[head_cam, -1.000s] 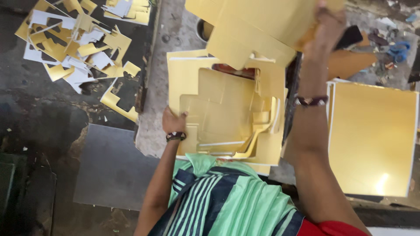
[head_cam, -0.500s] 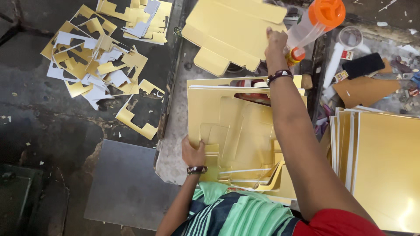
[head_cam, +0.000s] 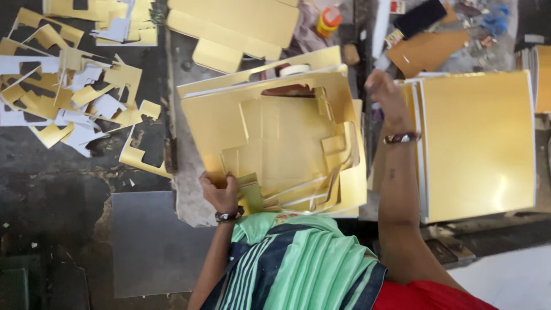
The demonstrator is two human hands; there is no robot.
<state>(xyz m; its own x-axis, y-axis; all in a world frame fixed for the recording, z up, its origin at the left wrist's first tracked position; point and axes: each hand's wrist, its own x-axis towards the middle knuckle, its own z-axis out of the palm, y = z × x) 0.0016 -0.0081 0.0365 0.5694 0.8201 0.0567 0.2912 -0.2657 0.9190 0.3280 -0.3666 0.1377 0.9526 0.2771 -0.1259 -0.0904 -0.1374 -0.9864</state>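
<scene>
Gold offcuts (head_cam: 74,97) lay heaped on the dark floor at left. Left hand (head_cam: 220,192) gripped the lower-left corner of the die-cut gold sheets (head_cam: 275,143) at centre. Right hand (head_cam: 383,92) rested at the stack of gold boards (head_cam: 476,143); its grip could not be made out. Orange-capped bottle (head_cam: 328,20) stood partly hidden above.

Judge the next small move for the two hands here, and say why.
Probably the right hand comes back to the gold die-cut sheet to help lift it off its stack. The left hand already pinches that sheet's near edge, while the right hand hovers empty between it and the stack of plain gold sheets. Gold offcuts lie on the floor.
</scene>
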